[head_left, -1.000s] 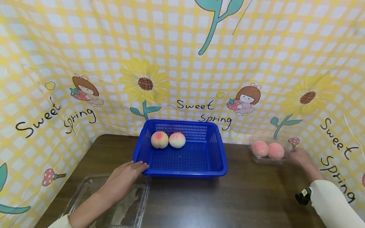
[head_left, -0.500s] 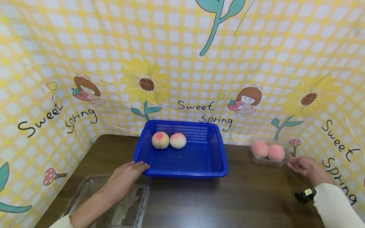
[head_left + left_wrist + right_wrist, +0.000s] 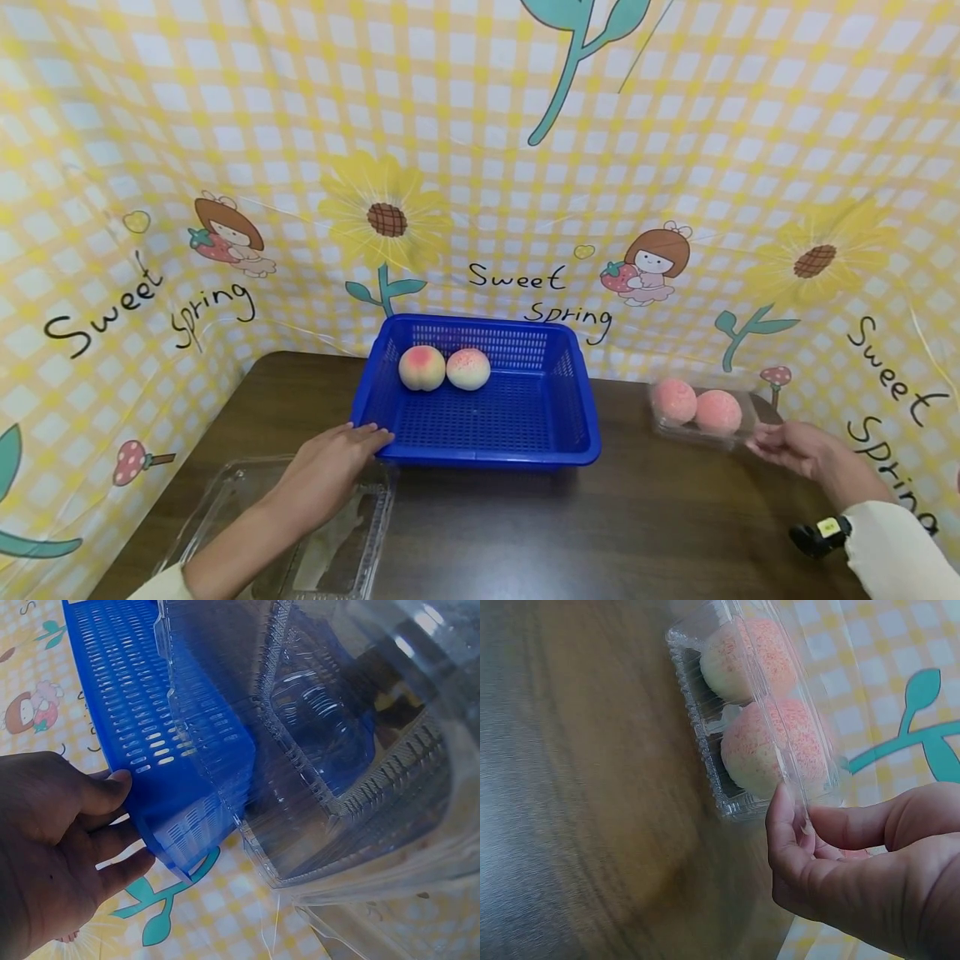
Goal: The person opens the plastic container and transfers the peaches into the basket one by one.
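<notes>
A blue plastic basket (image 3: 517,457) stands on the table with two peaches inside, a yellow-pink peach (image 3: 422,368) and a paler peach (image 3: 468,370). My left hand (image 3: 330,467) holds the basket's near left corner, thumb and fingers around the rim (image 3: 139,817). At the far right, a clear plastic box (image 3: 697,735) contains two pink peaches, one (image 3: 675,401) beside the other (image 3: 718,412). Between thumb and fingers, my right hand (image 3: 806,454) pinches the right end of this box. In the right wrist view, the box's clear lid covers the peaches.
A larger clear plastic container (image 3: 367,533) sits under my left forearm at the table's near left. Behind the brown wooden table (image 3: 600,533) hangs a yellow checked cloth (image 3: 487,167), which also rises at both sides.
My right hand, blurred at the box's end earlier, now pinches it. The box with its pink peaches has shifted slightly left and nearer to me. My left hand keeps its place.
</notes>
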Motion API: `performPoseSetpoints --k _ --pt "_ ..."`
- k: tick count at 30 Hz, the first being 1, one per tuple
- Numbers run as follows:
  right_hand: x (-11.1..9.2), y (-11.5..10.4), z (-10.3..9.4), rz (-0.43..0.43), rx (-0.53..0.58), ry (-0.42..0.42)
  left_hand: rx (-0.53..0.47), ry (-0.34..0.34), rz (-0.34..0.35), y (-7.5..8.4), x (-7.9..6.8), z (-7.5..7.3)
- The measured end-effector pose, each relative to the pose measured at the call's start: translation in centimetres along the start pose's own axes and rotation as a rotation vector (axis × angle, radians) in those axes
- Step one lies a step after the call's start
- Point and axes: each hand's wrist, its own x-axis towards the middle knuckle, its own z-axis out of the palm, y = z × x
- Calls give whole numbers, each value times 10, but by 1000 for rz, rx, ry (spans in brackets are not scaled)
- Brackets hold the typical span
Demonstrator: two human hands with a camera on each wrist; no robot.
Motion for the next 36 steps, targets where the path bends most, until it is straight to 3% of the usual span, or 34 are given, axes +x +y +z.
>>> performPoseSetpoints --k 8,15,27,31,36 --pt "-12 11 14 0 -118 -85 2 -15 -2 0 0 -1" --pt "-20 16 26 17 -282 -215 -3 -14 -12 -1 1 0" --pt "-26 26 51 42 -335 -497 3 -11 -25 0 1 1" --pt "-28 29 55 55 -369 -537 -16 0 -26 0 1 2" --pt "-28 33 60 76 -419 -557 -112 53 -18 3 9 -3"
